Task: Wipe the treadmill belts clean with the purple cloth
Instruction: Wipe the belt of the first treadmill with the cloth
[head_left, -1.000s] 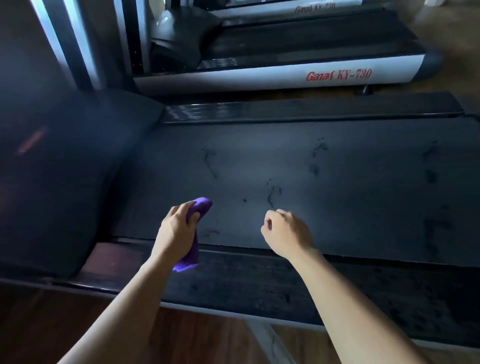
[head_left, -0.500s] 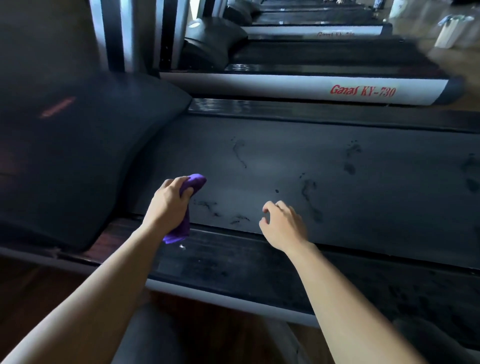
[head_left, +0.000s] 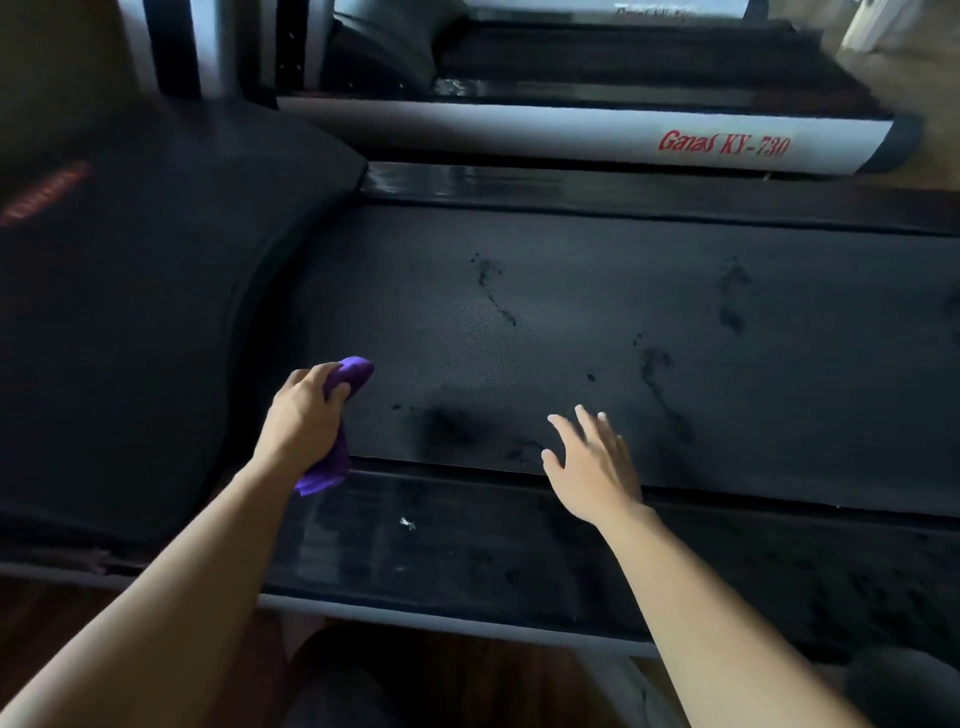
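A black treadmill belt (head_left: 597, 322) stretches across the view, marked with dark smudges and streaks. My left hand (head_left: 304, 413) grips a bunched purple cloth (head_left: 340, 457) at the belt's near left corner; one end sticks out above my fingers and the other hangs below my palm. My right hand (head_left: 592, 462) hovers over the belt's near edge with its fingers spread and straight, holding nothing.
The dark near side rail (head_left: 467, 540) carries dust and a white speck. A black motor hood (head_left: 135, 312) rises at the left. Behind stands a second treadmill with a white rail (head_left: 571, 135) lettered in red. Wooden floor (head_left: 52, 613) lies below.
My right hand has opened from a loose fist to spread fingers. The left hand kept its grip on the cloth near the belt's left corner. The camera has shifted.
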